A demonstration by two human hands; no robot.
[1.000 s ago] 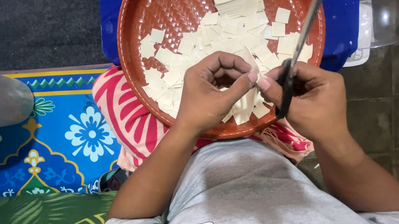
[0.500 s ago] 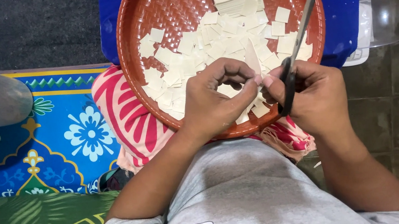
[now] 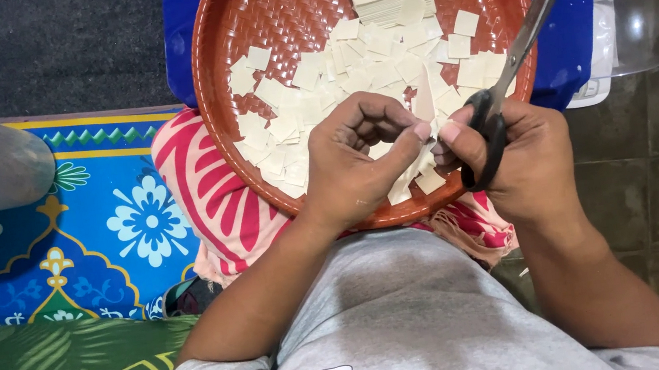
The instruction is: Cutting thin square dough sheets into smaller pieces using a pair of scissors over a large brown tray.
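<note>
Head view: left hand (image 3: 356, 160) pinches pale strip (image 3: 423, 100).

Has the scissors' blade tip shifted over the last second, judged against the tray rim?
Barely. The scissors, in the right hand, cross the brown tray rim at about the same spot on the upper right.

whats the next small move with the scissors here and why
Probably close the scissors across the pale strip. The left hand pinches that strip upright over the brown woven tray, the right hand grips the black handles, and cut squares already lie in the tray.
</note>
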